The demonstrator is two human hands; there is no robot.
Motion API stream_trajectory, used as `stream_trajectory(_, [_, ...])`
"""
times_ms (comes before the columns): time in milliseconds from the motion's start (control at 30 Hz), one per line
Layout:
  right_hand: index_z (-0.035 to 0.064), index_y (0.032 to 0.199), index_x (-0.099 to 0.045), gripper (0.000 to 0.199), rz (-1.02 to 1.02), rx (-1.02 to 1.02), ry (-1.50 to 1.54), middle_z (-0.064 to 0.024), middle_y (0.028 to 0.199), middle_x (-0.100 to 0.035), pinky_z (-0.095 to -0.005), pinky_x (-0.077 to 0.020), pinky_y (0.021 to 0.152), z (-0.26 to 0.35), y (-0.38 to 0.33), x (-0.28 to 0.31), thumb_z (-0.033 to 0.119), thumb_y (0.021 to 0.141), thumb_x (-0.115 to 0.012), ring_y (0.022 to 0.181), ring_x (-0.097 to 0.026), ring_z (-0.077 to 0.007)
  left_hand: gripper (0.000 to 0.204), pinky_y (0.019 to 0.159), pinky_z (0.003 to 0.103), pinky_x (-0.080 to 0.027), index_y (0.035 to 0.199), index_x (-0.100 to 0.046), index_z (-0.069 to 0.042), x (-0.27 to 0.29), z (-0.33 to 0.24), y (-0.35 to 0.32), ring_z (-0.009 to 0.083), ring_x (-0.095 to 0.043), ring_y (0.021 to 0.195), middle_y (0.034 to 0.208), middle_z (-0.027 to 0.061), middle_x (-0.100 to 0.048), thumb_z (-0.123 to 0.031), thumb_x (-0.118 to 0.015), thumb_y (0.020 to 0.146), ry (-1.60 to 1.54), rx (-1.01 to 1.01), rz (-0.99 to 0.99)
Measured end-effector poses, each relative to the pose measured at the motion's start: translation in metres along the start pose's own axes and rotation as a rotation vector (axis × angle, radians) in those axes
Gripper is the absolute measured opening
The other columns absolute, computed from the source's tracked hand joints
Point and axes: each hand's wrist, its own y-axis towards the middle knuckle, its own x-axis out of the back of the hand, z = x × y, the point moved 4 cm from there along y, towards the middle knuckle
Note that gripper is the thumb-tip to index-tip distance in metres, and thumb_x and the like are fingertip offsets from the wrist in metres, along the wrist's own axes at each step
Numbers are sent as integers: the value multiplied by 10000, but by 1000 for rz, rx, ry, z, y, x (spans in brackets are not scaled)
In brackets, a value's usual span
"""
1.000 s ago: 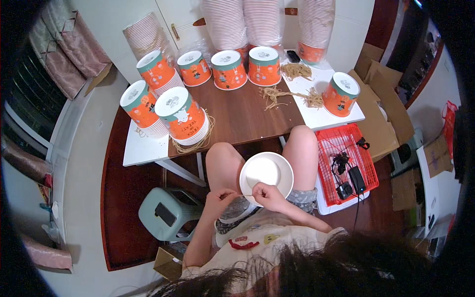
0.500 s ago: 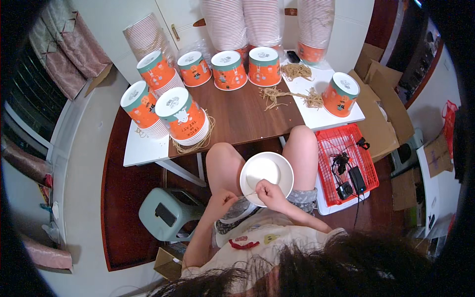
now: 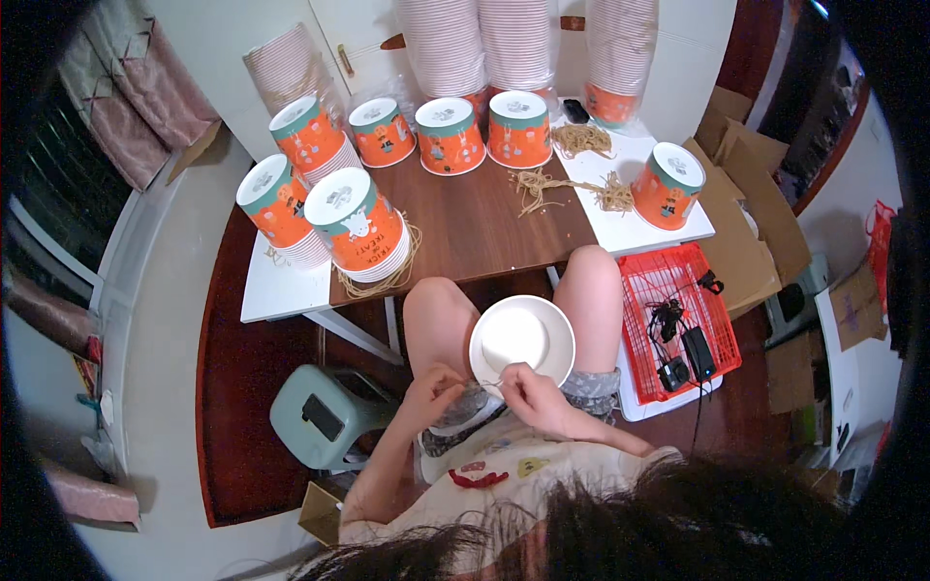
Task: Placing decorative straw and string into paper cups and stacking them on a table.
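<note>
The left hand [image 3: 433, 395] and right hand [image 3: 537, 401] pinch a thin string [image 3: 491, 383] in narrowed fingers at the near rim of a white tub [image 3: 560, 347] between the thighs. Beyond the knees runs the front edge of the bench [image 3: 465, 221], brown wood reaching back between upturned orange tubs [image 3: 450, 150] and loose string bundles [image 3: 581, 140]. Dark lettering marks the front-left tub's side [image 3: 368, 240], small printing its base.

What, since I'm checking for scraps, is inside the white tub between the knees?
The white tub shows only its white wall and bottom; the right hand covers part of its near side.
</note>
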Motion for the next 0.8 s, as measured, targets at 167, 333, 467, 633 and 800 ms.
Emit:
stream_trajectory(167, [47, 888, -532, 128, 566, 208, -167, -130, 756, -559, -365, -459, 637, 23, -17, -15, 109, 782, -494, 701, -568, -300, 160, 565, 212, -388, 854, -602, -80, -8, 43, -34, 83, -522, 693, 725, -18, -568, -222, -533, 829, -267, 584, 105])
stream_trajectory(333, [76, 992, -502, 226, 837, 402, -319, -134, 769, -571, -414, -454, 582, 11, -38, -36, 144, 781, -457, 687, -573, -324, 208, 594, 208, -392, 841, -618, -84, -38, 34, -65, 79, -533, 716, 795, -11, -599, -271, -527, 829, -680, 877, 303])
stream_trajectory(467, [84, 986, -501, 234, 871, 376, -272, -136, 759, -566, -423, -445, 538, 23, -29, -36, 141, 762, -464, 638, -571, -320, 170, 618, 221, -414, 875, -608, -76, -45, 26, -78, 94, -540, 728, 818, 0, -595, -226, -558, 811, -682, 912, 288])
stream_trajectory(633, [76, 912, -497, 168, 928, 376, -334, -140, 683, -552, -434, -426, 492, 21, -30, -39, 145, 763, -460, 585, -562, -317, 176, 703, 274, -478, 916, -571, -15, -48, 12, -84, 136, -568, 754, 840, 48, -590, -126, -594, 780, -769, 921, 283])
stream_trajectory(800, [70, 874, -488, 138, 905, 382, -333, -152, 606, -529, -437, -418, 487, 15, -31, -42, 153, 766, -463, 577, -558, -319, 138, 625, 267, -501, 898, -572, -3, -52, 16, -83, 150, -589, 722, 819, 72, -600, -101, -559, 802, -772, 968, 181])
